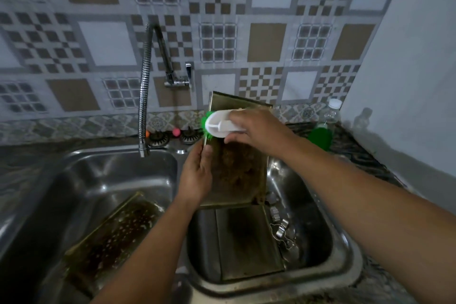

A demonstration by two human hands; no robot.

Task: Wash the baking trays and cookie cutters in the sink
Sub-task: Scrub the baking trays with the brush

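Note:
A dirty baking tray (238, 170) stands tilted upright over the right sink basin (328, 234), its face caked with brown residue. My left hand (196, 175) grips its left edge. My right hand (256, 128) presses a white scrubbing brush with green bristles (217, 126) against the tray's upper part. A second tray (246, 239) lies flat in the right basin under the held one. A third tray (111, 237), dark and speckled with suds, leans in the left basin (98, 173). Several metal cookie cutters (281, 227) lie at the right side of the right basin.
A flexible metal faucet (144, 106) hangs over the left basin with no water running that I can see. A clear bottle of green liquid (323, 128) stands on the counter at the back right. A white wall rises on the right.

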